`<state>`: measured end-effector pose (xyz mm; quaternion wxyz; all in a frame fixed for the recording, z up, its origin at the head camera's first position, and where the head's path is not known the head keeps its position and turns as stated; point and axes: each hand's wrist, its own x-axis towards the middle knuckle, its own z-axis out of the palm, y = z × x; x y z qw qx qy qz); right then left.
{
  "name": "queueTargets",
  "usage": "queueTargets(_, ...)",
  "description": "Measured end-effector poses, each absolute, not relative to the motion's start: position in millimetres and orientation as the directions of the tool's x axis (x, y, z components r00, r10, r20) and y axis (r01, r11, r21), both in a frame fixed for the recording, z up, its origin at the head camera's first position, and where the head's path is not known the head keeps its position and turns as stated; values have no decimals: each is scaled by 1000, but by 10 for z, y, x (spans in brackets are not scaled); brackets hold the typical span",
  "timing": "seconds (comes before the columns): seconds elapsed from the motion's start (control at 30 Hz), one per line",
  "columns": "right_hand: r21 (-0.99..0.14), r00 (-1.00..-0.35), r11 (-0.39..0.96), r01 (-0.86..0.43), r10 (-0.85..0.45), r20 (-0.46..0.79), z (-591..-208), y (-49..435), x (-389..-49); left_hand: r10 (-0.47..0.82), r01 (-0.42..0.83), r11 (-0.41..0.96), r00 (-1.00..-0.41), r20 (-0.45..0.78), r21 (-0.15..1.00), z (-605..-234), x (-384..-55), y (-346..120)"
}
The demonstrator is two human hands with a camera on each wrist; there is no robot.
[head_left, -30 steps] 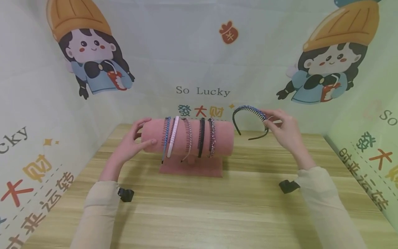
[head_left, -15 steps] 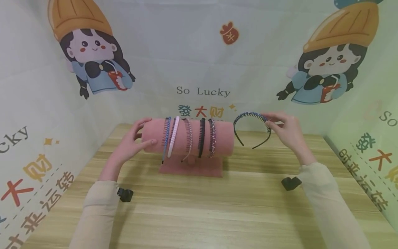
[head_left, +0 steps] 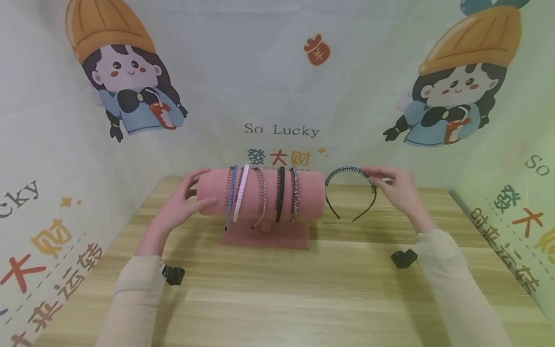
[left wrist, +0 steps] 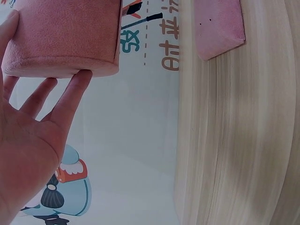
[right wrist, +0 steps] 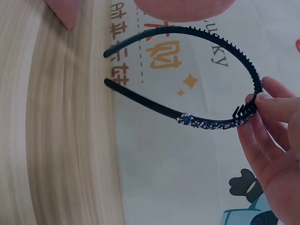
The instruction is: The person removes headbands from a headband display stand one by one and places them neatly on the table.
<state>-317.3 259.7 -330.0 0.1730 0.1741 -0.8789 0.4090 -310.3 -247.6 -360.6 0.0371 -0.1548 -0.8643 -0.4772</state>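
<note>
My right hand pinches a black toothed headband with blue glitter along its top. The headband hangs with its tips down, just right of a padded pink display stand. My left hand holds the left end of the stand's roll, thumb at the front and fingers at the end and top. Round the roll sit a blue headband, a white headband, a thin silvery headband, a black headband and a sparkly headband.
The stand's flat pink base rests on a wood-grain table. A printed cloth backdrop rises behind the table and along both sides. Small black cameras sit at both wrists.
My right hand has lowered the headband a little and turned it, so its tips now point downward beside the roll. The left hand keeps its place.
</note>
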Motion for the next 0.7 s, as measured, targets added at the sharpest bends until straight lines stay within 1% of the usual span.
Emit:
queueTargets(0.23,-640,-875,615,-461,-196,442,-3414,2594,-3215,234,304,496,-949,212,813,-3627,-3129,-2490)
queueTargets(0.47,-661,-909,629,-409,-216,357,-3520,2602,-3234,232,301,500,-950,209,812,-3630,-3131,-2495)
queueTargets(0.7,-678,-920,625,-387,-211,330,-3659,2625,-3291,226,294,504,-952,204,812,-3597,-3104,-2485)
